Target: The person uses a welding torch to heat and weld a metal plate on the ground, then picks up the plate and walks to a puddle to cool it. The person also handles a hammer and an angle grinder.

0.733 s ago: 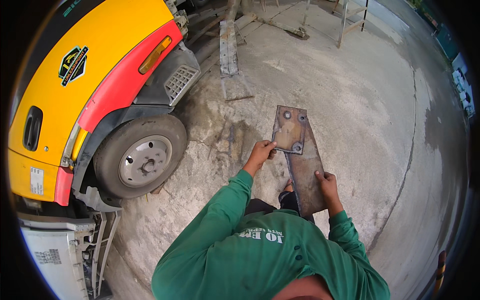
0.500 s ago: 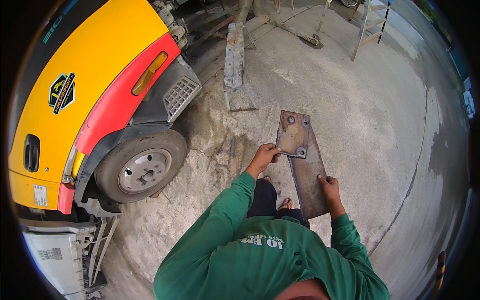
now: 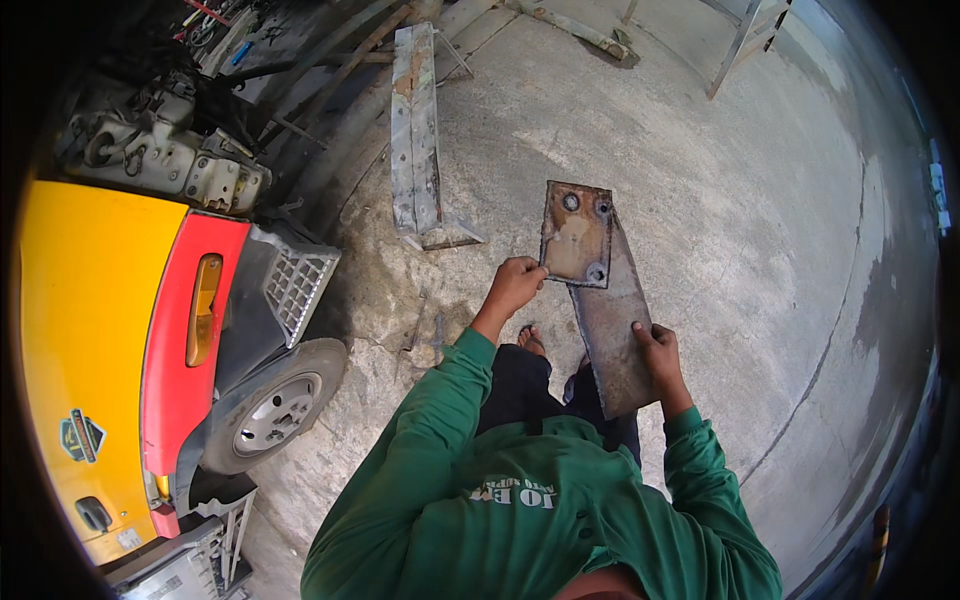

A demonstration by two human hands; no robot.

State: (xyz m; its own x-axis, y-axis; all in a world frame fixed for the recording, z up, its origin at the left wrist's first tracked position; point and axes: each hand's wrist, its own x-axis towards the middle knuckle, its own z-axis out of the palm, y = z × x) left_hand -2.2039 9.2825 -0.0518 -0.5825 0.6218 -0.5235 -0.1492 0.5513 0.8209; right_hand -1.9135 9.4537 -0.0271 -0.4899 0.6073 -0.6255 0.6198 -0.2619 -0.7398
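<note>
My left hand (image 3: 513, 290) pinches the lower left corner of a small rusty steel plate (image 3: 577, 238). This plate is brownish, with rough dark edges and round holes near several of its corners. It overlaps the upper end of a longer grey-brown steel plate (image 3: 617, 335). My right hand (image 3: 660, 362) is closed round the long plate's right edge, thumb on top and the other fingers hidden beneath. Both plates are held in front of my body, above the concrete floor. Whether they are joined together, I cannot tell.
On the left stands a yellow and red truck cab (image 3: 100, 330) with a front wheel (image 3: 275, 415) and a grated step (image 3: 300, 285). Ahead lies a long metal beam (image 3: 415, 130). A metal stand (image 3: 745, 45) is at the far right. Cracked concrete (image 3: 760, 260) surrounds my feet.
The truck has shifted left and lower in view, and the beam appears nearer and further left. My feet have changed position. Both hands keep their hold on the plates, which sit slightly higher in view.
</note>
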